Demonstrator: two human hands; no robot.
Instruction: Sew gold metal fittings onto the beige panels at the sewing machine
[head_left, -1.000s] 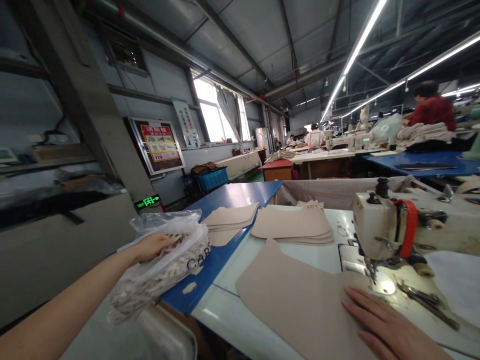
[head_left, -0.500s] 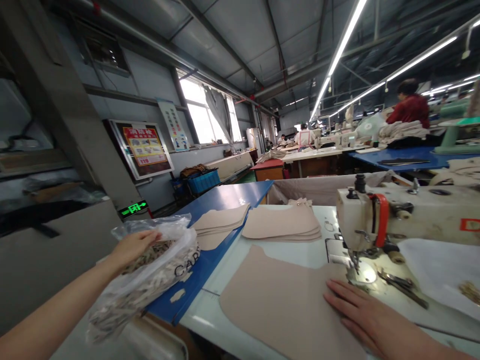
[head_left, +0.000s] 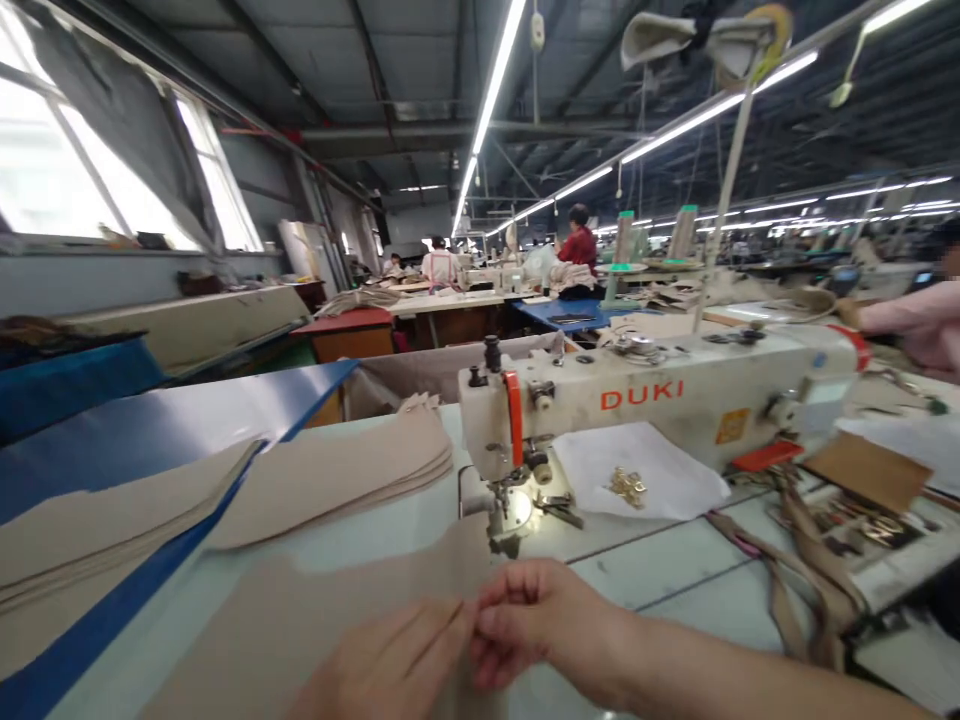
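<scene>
My two hands meet at the bottom middle, over a large beige cut piece [head_left: 315,610] that lies on the pale table. The fingers of my left hand [head_left: 390,665] point right and are pressed together. My right hand [head_left: 540,620] is curled, its fingertips pinched against those of the left. What they hold between them is too small and blurred to make out. Just beyond the hands stands the needle of a white DUKI sewing machine [head_left: 637,395].
Two stacks of beige cut pieces [head_left: 337,470] [head_left: 97,530] lie at left on the table and a blue board [head_left: 150,430]. Right of the needle, a white cloth carries small gold metal parts [head_left: 628,485]. Beige straps [head_left: 795,560] trail at right. A co-worker's hand [head_left: 915,325] shows at the right edge.
My view swung right, away from the plastic bag. My left hand left the bag and came over the beige piece. My right hand lifted from lying flat and now pinches against the left.
</scene>
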